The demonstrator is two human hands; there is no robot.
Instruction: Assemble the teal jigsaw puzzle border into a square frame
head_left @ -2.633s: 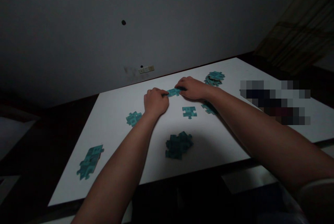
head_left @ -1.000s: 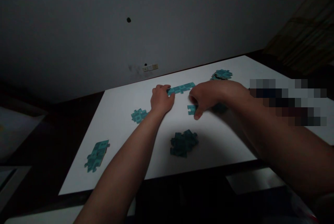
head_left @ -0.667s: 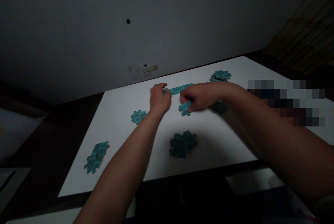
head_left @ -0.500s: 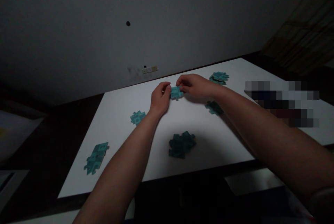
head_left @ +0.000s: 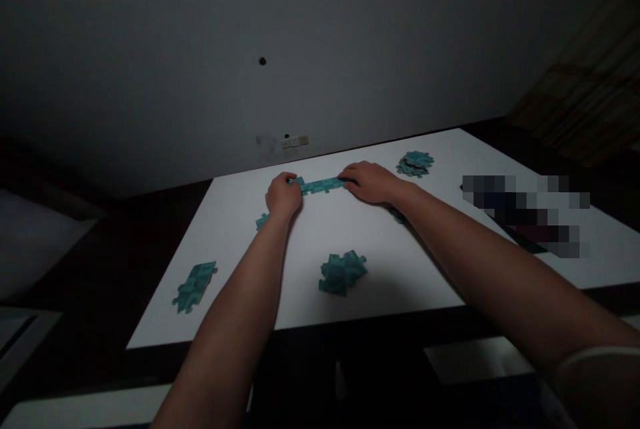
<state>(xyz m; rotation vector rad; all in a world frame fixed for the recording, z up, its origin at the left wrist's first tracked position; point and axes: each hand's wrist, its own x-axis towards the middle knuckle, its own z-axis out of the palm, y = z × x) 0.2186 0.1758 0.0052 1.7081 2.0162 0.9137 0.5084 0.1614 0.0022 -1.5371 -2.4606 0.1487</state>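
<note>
A narrow strip of joined teal jigsaw puzzle pieces [head_left: 323, 185] lies across the far part of the white table. My left hand [head_left: 283, 196] is closed on the strip's left end, thumb on top, hiding some of it. At the other end, my right hand [head_left: 371, 181] has its fingers bent over the right tip of the strip. A small group of puzzle pieces [head_left: 262, 221] shows partly behind my left wrist. Beneath my right forearm, another dark teal piece [head_left: 397, 214] is mostly covered.
A pile of puzzle pieces [head_left: 345, 273] lies near the front edge of the white table [head_left: 380, 242]. Other heaps are a left pile [head_left: 195, 285] and a far right pile [head_left: 416, 163]. A blurred-out object [head_left: 525, 215] occupies the right side. Behind stands a wall with sockets [head_left: 295, 142].
My hands have moved apart, the left one leftward. Between them a longer puzzle strip shows, where a short teal section was held before. The camera view has shifted slightly.
</note>
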